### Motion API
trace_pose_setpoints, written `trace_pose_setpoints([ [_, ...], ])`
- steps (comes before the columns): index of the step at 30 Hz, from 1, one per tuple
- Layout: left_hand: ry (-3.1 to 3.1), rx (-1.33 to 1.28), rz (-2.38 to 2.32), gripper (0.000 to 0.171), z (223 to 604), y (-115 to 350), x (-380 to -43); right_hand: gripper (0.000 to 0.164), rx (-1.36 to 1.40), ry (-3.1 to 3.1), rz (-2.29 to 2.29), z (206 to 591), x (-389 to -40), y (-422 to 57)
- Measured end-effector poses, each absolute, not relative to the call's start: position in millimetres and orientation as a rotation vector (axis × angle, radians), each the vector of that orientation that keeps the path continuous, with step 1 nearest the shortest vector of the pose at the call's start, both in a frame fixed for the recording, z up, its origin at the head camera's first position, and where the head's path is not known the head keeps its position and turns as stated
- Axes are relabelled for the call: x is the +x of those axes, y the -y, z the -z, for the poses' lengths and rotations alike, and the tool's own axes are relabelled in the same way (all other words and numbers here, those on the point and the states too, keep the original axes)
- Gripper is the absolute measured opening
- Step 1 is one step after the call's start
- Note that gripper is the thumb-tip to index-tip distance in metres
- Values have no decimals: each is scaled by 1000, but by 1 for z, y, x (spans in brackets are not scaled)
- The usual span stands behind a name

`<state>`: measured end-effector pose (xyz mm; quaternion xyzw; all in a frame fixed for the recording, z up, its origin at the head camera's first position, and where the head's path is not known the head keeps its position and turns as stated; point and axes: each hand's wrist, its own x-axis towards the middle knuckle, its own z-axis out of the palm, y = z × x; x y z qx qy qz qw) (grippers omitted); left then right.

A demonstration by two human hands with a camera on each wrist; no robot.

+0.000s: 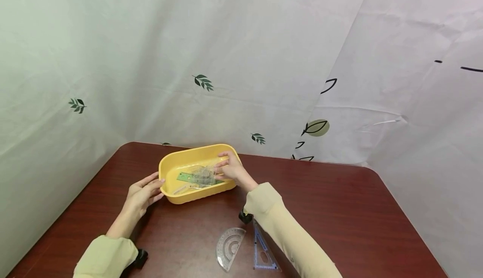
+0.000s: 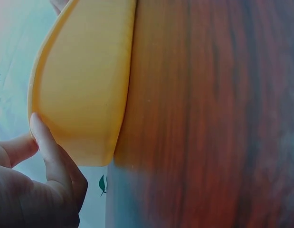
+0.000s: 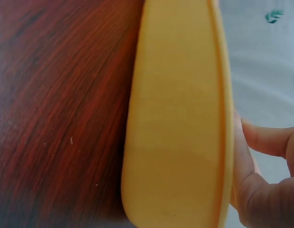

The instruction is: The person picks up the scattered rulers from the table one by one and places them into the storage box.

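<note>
A yellow plastic basket [image 1: 181, 199] stands on the table near its back edge. My left hand [image 1: 140, 194] grips the basket's left end, with thumb and fingers at the rim in the left wrist view. Over the basket's right side, my right hand [image 1: 231, 170] reaches inside, its fingers at the clear plastic pieces [image 1: 203, 176]. In the right wrist view the basket wall hides those fingertips, and I cannot tell whether they pinch anything. A green ruler [image 1: 184, 177] lies in the basket, partly under the clear pieces.
On the dark red wooden table [image 1: 324, 211], a clear protractor [image 1: 223, 250] lies in front of the basket. Beside it is a clear set square with blue markings [image 1: 266, 266], partly covered by the right sleeve. A pale leaf-printed sheet [image 1: 264, 60] hangs behind the table.
</note>
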<state>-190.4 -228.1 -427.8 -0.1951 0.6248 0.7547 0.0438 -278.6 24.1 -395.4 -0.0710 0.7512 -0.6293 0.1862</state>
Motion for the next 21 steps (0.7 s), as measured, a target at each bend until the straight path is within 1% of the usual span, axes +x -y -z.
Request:
trace_pose_setpoints([
  [6, -1898, -581, -2307, 73, 429, 228, -190, 47, -202, -2180, 1747, 400, -281, -17],
  [15, -1900, -566, -2299, 71, 431, 231, -192, 50, -188, -2204, 1700, 406, -282, -12],
  [21, -1893, -569, -2301, 71, 431, 231, -192, 48, -190, -2167, 1660, 407, -283, -11],
])
